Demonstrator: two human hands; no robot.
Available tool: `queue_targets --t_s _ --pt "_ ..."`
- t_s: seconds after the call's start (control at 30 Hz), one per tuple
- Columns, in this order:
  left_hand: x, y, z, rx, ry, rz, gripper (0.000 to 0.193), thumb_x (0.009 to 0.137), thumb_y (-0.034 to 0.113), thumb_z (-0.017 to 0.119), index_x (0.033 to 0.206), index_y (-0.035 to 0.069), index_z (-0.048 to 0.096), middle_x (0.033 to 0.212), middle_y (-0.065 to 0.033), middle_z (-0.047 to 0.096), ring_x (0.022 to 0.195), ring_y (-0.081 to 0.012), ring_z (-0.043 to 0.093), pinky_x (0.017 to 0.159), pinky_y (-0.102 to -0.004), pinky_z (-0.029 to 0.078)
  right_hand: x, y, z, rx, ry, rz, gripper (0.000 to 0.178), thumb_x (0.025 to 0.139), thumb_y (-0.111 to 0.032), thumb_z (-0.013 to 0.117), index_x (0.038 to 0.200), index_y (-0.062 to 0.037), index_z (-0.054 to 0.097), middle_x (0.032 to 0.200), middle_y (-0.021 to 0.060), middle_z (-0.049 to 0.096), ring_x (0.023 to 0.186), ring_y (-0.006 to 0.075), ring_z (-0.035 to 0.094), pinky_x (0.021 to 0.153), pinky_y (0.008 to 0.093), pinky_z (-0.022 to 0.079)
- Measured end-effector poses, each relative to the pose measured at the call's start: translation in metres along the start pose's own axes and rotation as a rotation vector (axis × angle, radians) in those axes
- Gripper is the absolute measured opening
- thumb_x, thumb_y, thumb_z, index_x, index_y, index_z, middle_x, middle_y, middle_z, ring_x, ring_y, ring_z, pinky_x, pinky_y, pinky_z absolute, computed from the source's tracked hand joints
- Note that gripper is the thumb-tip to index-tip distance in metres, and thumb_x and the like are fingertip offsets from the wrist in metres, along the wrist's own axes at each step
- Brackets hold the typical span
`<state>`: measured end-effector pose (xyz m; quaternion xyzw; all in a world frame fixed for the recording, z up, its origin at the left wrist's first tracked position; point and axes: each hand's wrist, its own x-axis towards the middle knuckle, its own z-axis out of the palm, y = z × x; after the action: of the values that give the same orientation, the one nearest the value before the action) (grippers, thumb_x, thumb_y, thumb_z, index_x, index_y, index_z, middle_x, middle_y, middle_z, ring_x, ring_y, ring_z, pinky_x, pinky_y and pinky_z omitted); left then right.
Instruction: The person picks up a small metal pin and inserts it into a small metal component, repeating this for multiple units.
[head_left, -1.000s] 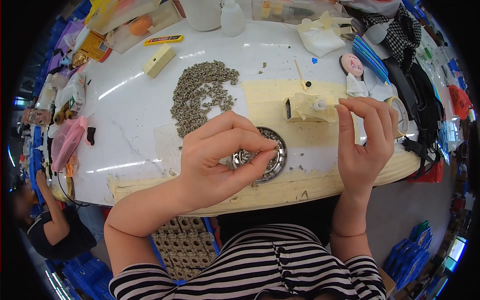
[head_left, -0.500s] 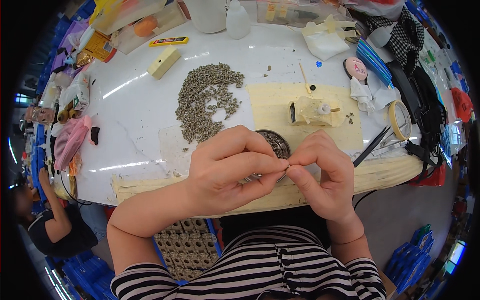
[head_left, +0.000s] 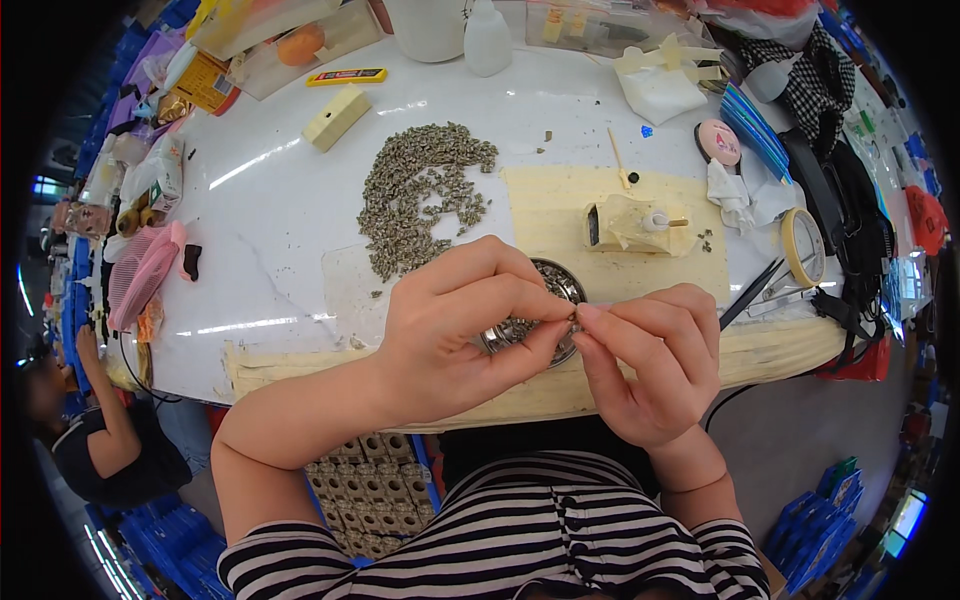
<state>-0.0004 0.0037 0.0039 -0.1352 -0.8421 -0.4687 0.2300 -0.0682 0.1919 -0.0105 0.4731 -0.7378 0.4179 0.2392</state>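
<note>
My left hand (head_left: 455,335) and my right hand (head_left: 655,365) meet over the near edge of the table, fingertips pinched together. Between them is a tiny metal part (head_left: 574,324), mostly covered by the fingers, so its exact kind cannot be made out. Just beneath and behind the fingertips stands a round metal bowl (head_left: 580,281) holding many similar small parts, partly hidden by my left hand. Beyond my left hand, a large heap of small grey metal parts (head_left: 395,205) lies loose on the white tabletop.
A tape-wrapped block (head_left: 640,222) with a peg sits on yellowish tape sheeting (head_left: 540,200). Black tweezers (head_left: 752,292) and a tape roll (head_left: 801,248) lie at right. A cream block (head_left: 337,118) is farther back. Another person (head_left: 115,440) is at far left.
My right hand has turned, its fingers now extended more toward the left fingertips. My left thumb and index finger have opened slightly apart from each other, showing more of the bowl. The view has shifted slightly.
</note>
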Motion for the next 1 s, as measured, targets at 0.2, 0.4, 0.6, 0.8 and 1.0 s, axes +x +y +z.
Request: queue_targets --t_s 0.2,0.4,0.6,0.8,1.0 --pt "0.0003 -0.0011 -0.0016 -0.073 -0.032 -0.066 0.016 0.073 -0.005 0.078 0.086 0.002 0.072 0.084 -0.0078 0.066 0.074 -0.0148 0.064 0.061 -0.0246 0.048 0.0016 0.0015 -0.0011 -0.047 -0.036 -0.087 0.043 0.061 -0.004 0.077 0.103 -0.0113 0.076 0.092 0.0005 0.065 0.076 0.019 0.055 0.064 0.0327 0.042" --pt "0.0016 -0.0013 -0.0033 -0.116 -0.024 -0.102 0.017 0.073 -0.004 0.078 0.087 0.002 0.072 0.084 -0.0078 0.066 0.075 -0.0148 0.063 0.065 -0.0247 0.048 0.0013 0.0047 0.0006 0.019 -0.02 -0.029 0.038 0.065 0.0 0.078 0.102 -0.0082 0.075 0.091 0.0024 0.066 0.077 0.0196 0.057 0.065 0.0317 0.043" --pt "0.0011 -0.0025 -0.0038 -0.06 0.011 -0.009 0.02 0.073 -0.006 0.078 0.091 0.003 0.073 0.087 -0.0078 0.065 0.075 -0.0142 0.063 0.062 -0.0243 0.048 0.0036 0.0012 -0.0025 0.378 -0.111 0.297 0.024 0.075 0.0 0.076 0.1 -0.0021 0.073 0.087 0.0069 0.068 0.076 0.0212 0.059 0.067 0.0304 0.046" --pt "-0.0002 -0.0039 -0.0015 -0.028 -0.006 0.061 0.024 0.073 -0.007 0.078 0.094 0.003 0.074 0.089 -0.0074 0.064 0.074 -0.0131 0.063 0.059 -0.023 0.051 0.0011 0.004 -0.0002 0.619 -0.168 0.484 0.012 0.083 -0.002 0.073 0.094 0.0 0.071 0.083 0.0095 0.068 0.075 0.0203 0.06 0.07 0.0297 0.046" --pt "-0.0007 -0.0035 -0.0028 -0.025 -0.015 0.078 0.023 0.073 -0.008 0.078 0.094 0.002 0.074 0.089 -0.0073 0.064 0.074 -0.0131 0.063 0.059 -0.0225 0.051 0.0006 0.0037 -0.0004 0.79 -0.188 0.629 0.01 0.082 -0.002 0.072 0.092 0.0001 0.07 0.083 0.009 0.067 0.075 0.0209 0.06 0.07 0.0294 0.045"
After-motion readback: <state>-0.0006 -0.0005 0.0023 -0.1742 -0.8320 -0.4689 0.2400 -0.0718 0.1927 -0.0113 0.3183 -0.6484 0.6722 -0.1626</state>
